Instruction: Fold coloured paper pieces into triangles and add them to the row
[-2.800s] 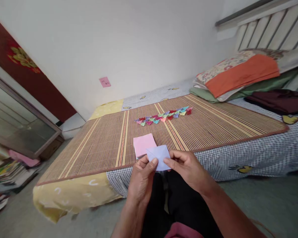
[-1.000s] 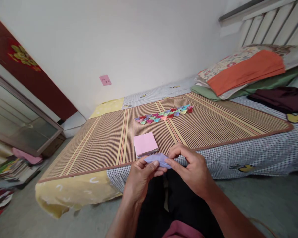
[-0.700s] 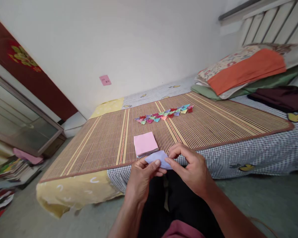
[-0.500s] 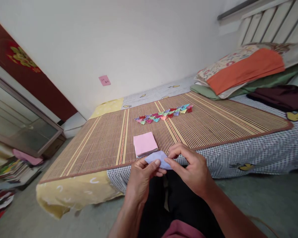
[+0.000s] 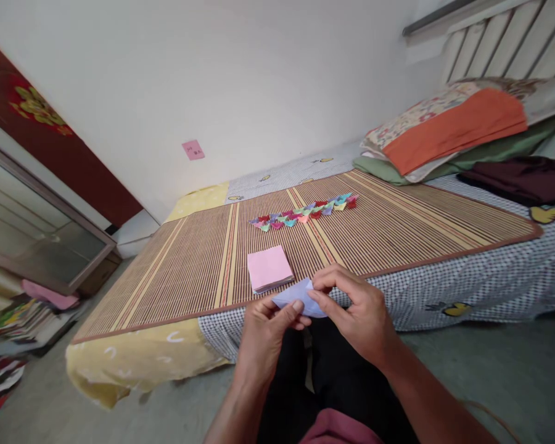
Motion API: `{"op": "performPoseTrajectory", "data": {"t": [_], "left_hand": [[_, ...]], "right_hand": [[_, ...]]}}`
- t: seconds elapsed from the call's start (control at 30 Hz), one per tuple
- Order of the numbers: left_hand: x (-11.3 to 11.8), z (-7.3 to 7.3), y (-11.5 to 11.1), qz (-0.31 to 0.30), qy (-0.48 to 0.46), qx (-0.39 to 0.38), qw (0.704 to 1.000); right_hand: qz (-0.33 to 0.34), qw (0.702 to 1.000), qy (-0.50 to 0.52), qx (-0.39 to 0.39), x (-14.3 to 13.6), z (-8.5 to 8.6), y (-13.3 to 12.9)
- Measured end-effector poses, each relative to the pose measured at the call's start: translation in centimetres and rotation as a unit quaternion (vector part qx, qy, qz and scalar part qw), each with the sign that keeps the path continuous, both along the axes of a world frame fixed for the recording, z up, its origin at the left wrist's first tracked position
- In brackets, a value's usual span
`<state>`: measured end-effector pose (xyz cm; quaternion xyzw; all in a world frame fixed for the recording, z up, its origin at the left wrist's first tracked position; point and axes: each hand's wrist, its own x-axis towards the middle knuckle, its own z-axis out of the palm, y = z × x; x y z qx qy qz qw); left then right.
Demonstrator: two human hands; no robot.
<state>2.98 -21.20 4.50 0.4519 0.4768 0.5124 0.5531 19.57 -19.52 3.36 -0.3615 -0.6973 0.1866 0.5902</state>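
A pale lavender sheet of folded paper (image 5: 300, 298) is held between my two hands, above my lap at the bed's front edge. My left hand (image 5: 269, 327) pinches its left part, with the thumb lying on top. At the paper's upper right edge, my right hand (image 5: 354, 308) grips it between thumb and forefinger. Just beyond my hands lies a stack of square paper (image 5: 270, 267), pink on top. Farther back, small folded paper pieces (image 5: 305, 214) in several colours sit in rows on the striped mat (image 5: 203, 259).
Pillows and folded bedding (image 5: 453, 132) are piled at the right by a radiator (image 5: 504, 43). Dark folded cloth (image 5: 522, 179) lies nearer. A pink note (image 5: 193, 150) is on the wall. At left stand a glass-fronted cabinet (image 5: 41, 216) and a pile of books (image 5: 23, 317).
My right thumb and forefinger have shifted slightly up along the paper's edge, and the paper's right part is raised and spread a little more. My left hand keeps its pinch.
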Motion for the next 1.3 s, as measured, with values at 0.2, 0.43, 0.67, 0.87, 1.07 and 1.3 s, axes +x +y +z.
{"op": "performPoseTrajectory", "data": {"t": [0.2,0.43,0.67,0.87,1.07,1.3], "left_hand": [[-0.28,-0.01,0.01,-0.017,-0.007,-0.014,1.000],[-0.02,0.01,0.01,-0.025,0.000,-0.017,1.000],[0.14,0.08,-0.09,-0.021,0.011,-0.009,1.000],[0.11,-0.08,-0.10,-0.025,0.011,-0.010,1.000],[0.21,-0.10,-0.07,-0.019,0.013,-0.008,1.000],[0.18,0.03,-0.05,-0.024,0.015,-0.014,1.000]], "right_hand": [[0.064,0.994,0.043,-0.078,0.46,0.29,-0.09],[0.064,0.989,0.049,-0.121,0.56,-0.15,0.05],[0.042,0.995,0.021,-0.091,0.66,-0.10,-0.11],[0.045,0.987,0.067,-0.142,0.73,-0.41,0.04],[0.055,0.985,0.084,-0.141,0.81,-0.65,0.20],[0.088,0.989,0.065,-0.098,0.97,-0.09,0.17]]}}
